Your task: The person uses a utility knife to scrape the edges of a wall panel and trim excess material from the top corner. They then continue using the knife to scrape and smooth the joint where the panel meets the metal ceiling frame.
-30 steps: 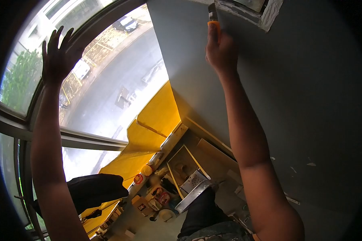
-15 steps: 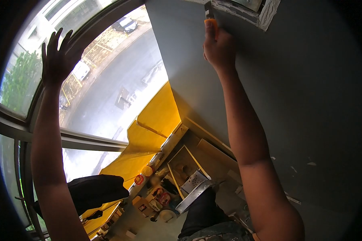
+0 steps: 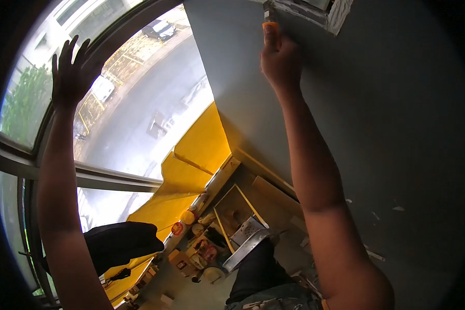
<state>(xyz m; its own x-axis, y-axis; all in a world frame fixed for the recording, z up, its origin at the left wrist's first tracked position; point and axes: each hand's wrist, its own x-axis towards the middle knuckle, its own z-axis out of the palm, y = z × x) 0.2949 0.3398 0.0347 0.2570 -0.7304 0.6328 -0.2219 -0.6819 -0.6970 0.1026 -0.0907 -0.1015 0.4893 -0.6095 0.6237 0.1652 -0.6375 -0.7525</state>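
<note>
At the upper left my left hand (image 3: 72, 77) rests with spread fingers against the dark window frame (image 3: 120, 35). My right hand (image 3: 281, 62) is raised at the top centre, closed round the orange handle of a scraper-like tool (image 3: 270, 25). The tool's blade points up and meets the lower edge of a white-smeared frame (image 3: 338, 18) set in the grey wall (image 3: 377, 113). What the blade touches is too dark to tell exactly.
Below stands a stepladder (image 3: 248, 248) under my legs. Yellow sheeting (image 3: 194, 150) covers the sill side. A black cloth (image 3: 121, 245) hangs by the window at the lower left. Boxes and tubs (image 3: 212, 275) lie on the floor. Outside, a street with parked cars shows.
The view has shifted slightly, so most things sit a little further left and up. Both hands keep nearly the same pose, the right still gripping the tool.
</note>
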